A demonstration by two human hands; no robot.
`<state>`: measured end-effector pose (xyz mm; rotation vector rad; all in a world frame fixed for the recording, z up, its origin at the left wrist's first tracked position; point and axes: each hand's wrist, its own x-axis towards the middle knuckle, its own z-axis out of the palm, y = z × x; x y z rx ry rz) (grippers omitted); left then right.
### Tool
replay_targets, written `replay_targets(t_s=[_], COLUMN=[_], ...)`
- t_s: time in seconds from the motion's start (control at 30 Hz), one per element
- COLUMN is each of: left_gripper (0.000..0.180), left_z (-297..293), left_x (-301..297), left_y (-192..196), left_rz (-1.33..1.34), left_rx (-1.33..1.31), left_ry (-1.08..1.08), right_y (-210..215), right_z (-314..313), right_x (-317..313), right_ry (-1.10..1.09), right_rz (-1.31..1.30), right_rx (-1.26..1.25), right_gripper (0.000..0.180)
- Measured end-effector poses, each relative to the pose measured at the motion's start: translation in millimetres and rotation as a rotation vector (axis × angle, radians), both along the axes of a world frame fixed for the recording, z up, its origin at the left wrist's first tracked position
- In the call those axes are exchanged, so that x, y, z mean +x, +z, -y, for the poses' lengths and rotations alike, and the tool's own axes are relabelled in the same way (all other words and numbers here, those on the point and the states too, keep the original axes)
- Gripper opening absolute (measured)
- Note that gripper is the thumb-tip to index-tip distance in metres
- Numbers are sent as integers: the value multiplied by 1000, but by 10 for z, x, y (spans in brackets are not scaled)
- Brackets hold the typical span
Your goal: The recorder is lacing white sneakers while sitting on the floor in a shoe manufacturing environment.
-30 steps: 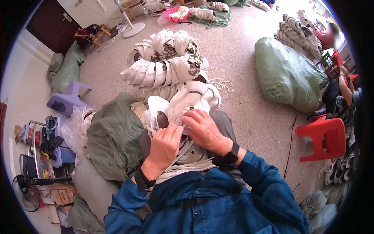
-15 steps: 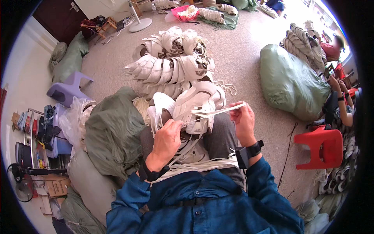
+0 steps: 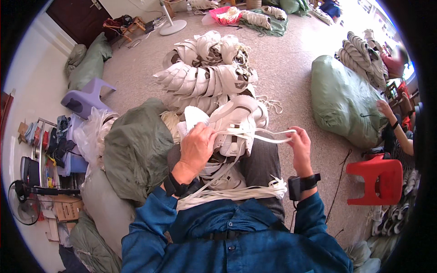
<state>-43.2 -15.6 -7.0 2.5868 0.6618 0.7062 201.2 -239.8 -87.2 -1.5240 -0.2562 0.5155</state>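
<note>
Shoe upper (image 3: 236, 119), white with taupe trim, sits at the hub of our clock, up on the grey-trousered lap (image 3: 261, 168)! Left hand (image 3: 196, 145) is in tight at eight o'clock, fingers together against the upper and clamped on white lace (image 3: 273, 139). Right hand (image 3: 299, 144) is out just past three, well clear of the upper, thumb and forefinger pinching lace too, and look, two strands bow across that gap! Down at six, a bundle of laces (image 3: 232, 193) lies over the lap. Up at eleven, a heap of similar uppers (image 3: 200, 79). A dark green sack (image 3: 139, 150) slumps between eight and nine, a purple stool (image 3: 91, 93) beyond it past nine. Over right, a paler green sack (image 3: 341, 95) bulges towards two-thirty, a co-worker's hand (image 3: 387, 110) by its edge at three, and a red stool (image 3: 382, 168) stands near four.
</note>
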Motion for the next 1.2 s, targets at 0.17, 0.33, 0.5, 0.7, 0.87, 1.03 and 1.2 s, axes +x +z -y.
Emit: replay_targets(t_s=[0.17,0.33,0.5,0.7,0.87,1.03,1.2], left_gripper=[8,9,8,10,39,44,39], left_z=[60,36,45,130,337,267,256], left_x=[75,106,107,87,-7,-14,-25], left_y=[5,-73,-85,-107,-177,-333,-362], left_rz=[138,164,153,98,78,63,200], left_rx=[-390,-550,-520,3,304,255,111], left_ry=[4,15,7,-62,-39,-26,22], right_y=[305,539,343,270,337,457,422], right_z=[-165,-479,-805,-905,-885,-1018,-1071], right_x=[-378,-988,-1282,-1441,-1374,-1111,-1167], right_ry=[191,628,690,652,581,674,619], right_rz=[351,49,-109,-126,39,-72,-183], right_rx=[12,197,166,235,189,101,159], right_gripper=[20,21,35,38,27,19,18])
